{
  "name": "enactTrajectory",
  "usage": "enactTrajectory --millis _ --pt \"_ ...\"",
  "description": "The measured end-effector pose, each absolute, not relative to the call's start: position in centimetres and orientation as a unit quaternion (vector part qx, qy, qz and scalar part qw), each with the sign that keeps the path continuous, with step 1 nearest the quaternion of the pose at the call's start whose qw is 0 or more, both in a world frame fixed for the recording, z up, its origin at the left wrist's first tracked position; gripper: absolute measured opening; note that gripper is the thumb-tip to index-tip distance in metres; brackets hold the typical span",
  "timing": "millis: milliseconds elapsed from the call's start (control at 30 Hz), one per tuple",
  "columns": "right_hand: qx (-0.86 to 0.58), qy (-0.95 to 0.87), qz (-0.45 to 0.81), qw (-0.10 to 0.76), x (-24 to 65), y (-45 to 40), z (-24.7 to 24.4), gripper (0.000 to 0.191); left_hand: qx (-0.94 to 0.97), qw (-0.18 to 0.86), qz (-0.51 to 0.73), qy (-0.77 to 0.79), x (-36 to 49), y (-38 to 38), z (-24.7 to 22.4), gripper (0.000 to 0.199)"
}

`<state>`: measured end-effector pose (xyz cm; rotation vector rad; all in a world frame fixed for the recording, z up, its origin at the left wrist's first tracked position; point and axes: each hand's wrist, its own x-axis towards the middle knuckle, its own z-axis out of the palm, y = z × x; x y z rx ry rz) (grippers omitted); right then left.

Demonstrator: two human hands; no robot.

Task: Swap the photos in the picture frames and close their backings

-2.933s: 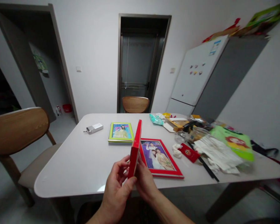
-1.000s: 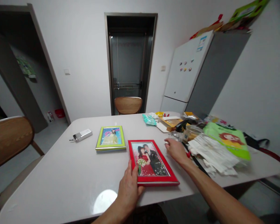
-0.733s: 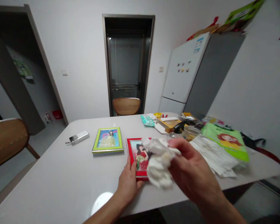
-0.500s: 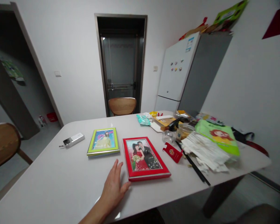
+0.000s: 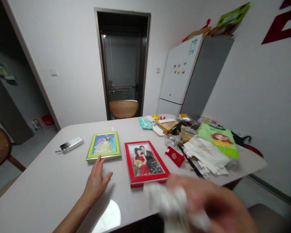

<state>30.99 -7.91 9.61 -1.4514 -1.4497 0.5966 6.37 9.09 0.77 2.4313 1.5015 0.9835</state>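
My left hand point(image 5: 97, 179) hovers over or rests on the table, fingers apart, its fingertips at the near edge of the green picture frame point(image 5: 89, 154). Whether they touch it I cannot tell. The red picture frame point(image 5: 150, 178) lies face up to the right, showing a couple in red and dark clothes. Close to the camera, my right hand point(image 5: 208, 200) is blurred, its fingers closed around a crumpled white tissue point(image 5: 168, 200). It partly covers the near right corner of the red frame.
A silver device point(image 5: 71, 145) lies at the left. On the right are a red card point(image 5: 175, 156), black chopsticks point(image 5: 196, 169), white tissues point(image 5: 206, 155), a green tissue pack point(image 5: 217, 137) and a clear spray bottle point(image 5: 171, 139). A wooden chair point(image 5: 123, 109) stands beyond the table.
My left hand has moved left, from beside the red frame to the green frame's near edge. My right hand has come into view at the lower right with a crumpled tissue.
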Motion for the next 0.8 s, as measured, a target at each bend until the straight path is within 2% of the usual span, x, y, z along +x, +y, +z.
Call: enactTrajectory --millis 133,233,300,400,467,600,700,800 --pt "-0.530 -0.470 0.353 0.612 33.4 -2.3 10.3 0.032 0.803 -0.009 0.306 0.511 5.1 11.5 1.2 0.044" --pt "-0.552 -0.432 0.345 0.625 35.9 -0.3 8.6 0.035 0.808 -0.063 0.276 0.517 4.9 13.3 1.3 0.045" --pt "-0.623 -0.459 0.283 0.566 37.7 0.3 6.8 0.035 0.813 -0.085 0.246 0.521 5.3 14.2 1.5 0.046" --pt "-0.734 -0.530 0.102 0.412 40.4 0.9 3.9 0.029 0.827 -0.084 0.199 0.518 6.2 14.9 1.8 0.045" --pt "-0.753 -0.581 0.000 0.310 41.9 1.4 2.3 0.024 0.839 -0.075 0.177 0.509 6.6 15.2 2.0 0.040" --pt "-0.771 -0.612 -0.040 0.173 43.5 2.2 1.2 0.029 0.852 -0.072 0.159 0.494 6.9 15.6 2.3 0.019" --pt "-0.783 -0.596 -0.083 0.158 42.7 2.6 2.6 0.031 0.856 -0.080 0.161 0.486 6.8 15.5 2.7 0.012" --pt "-0.754 -0.606 -0.088 0.237 39.4 2.8 5.1 0.030 0.862 -0.088 0.171 0.469 6.6 15.0 3.5 0.010"
